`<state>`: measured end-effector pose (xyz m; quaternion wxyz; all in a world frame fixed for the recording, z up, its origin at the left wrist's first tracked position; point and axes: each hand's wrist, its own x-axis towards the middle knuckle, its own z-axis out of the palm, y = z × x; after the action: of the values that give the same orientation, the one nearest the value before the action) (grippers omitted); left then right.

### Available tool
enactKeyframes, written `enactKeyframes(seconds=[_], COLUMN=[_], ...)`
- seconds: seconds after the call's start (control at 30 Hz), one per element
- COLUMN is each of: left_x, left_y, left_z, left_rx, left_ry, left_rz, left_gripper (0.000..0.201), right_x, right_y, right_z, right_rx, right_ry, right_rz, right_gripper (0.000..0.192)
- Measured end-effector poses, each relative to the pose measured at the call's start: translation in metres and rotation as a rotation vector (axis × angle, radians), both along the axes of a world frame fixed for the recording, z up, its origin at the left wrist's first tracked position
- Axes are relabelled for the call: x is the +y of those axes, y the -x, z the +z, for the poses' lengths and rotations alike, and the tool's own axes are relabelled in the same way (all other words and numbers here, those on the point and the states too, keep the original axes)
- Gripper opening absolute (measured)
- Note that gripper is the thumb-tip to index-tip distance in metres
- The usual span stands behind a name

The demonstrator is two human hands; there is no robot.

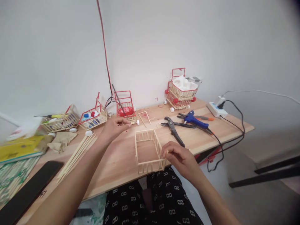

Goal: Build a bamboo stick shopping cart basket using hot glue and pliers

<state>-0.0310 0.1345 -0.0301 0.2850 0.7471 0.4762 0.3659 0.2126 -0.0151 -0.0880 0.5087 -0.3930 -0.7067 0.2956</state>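
Head view: stick frame (150, 162) upright on the wooden table (110, 170), close to the near edge. Rails above and below, short uprights between, tabletop visible through the middle. Right hand (179, 156) at the near right corner of the frame; fingers curled in and, as far as visible, gripping the right wall. Pale tip beside the fingertips, too small to identify. Left hand (114, 128) farther out, just in front of the red-handled cart (126, 105); thumb and fingers drawn close. Cannot tell if pinching a sliver of stick or only reaching for one.

Step in hand, by judgement: building up the frame, right hand for steadying, left hand for small parts. Between cart and pliers (174, 131): flat stick rectangle (145, 118). Farther right: blue glue gun (196, 120), lying on the table. Left of the left forearm: bundle of long thin sticks (72, 157).

Next move, judged likely to call for: light hold on the corner, careful alignment of any added piece, no sideways push on the thin uprights.
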Motion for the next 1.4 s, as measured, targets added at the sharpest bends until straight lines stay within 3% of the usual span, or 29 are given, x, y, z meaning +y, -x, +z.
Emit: enactKeyframes(seconds=[0.17,0.37,0.63,0.73,0.87,1.0,1.17,1.33,1.4], left_x=[0.019,0.053,0.076,0.074,0.067,0.049,0.012,-0.015,-0.022], left_y=[-0.06,-0.113,-0.127,-0.126,-0.121,-0.097,-0.023,0.077,0.114], left_z=[0.01,-0.01,-0.033,-0.029,-0.011,0.015,0.037,0.034,0.027], left_rx=[0.366,0.581,0.781,0.799,0.743,0.659,0.502,0.288,0.282], left_ry=[-0.2,-0.258,-0.266,-0.296,-0.385,-0.471,-0.513,-0.286,-0.211], left_rz=[-0.061,-0.12,-0.083,-0.097,-0.126,-0.051,0.237,0.547,0.568], left_gripper=[0.011,0.016,0.018,0.02,0.022,0.03,0.035,0.046,0.046], right_x=[-0.005,-0.008,-0.011,-0.011,-0.008,-0.001,0.01,0.018,0.019], right_y=[0.004,0.001,0.0,0.0,0.001,0.002,0.002,0.001,0.0], right_z=[-0.004,-0.007,-0.005,-0.004,-0.007,-0.009,-0.01,-0.01,-0.01], right_rx=[0.009,0.031,0.057,0.061,0.041,0.015,0.014,-0.006,-0.034], right_ry=[0.002,-0.015,-0.014,-0.016,-0.029,-0.031,-0.064,-0.069,-0.08], right_rz=[0.027,0.041,0.031,0.026,0.014,0.001,-0.015,-0.069,-0.08], right_gripper=[0.014,0.013,0.011,0.012,0.01,0.01,0.013,0.013,0.013])
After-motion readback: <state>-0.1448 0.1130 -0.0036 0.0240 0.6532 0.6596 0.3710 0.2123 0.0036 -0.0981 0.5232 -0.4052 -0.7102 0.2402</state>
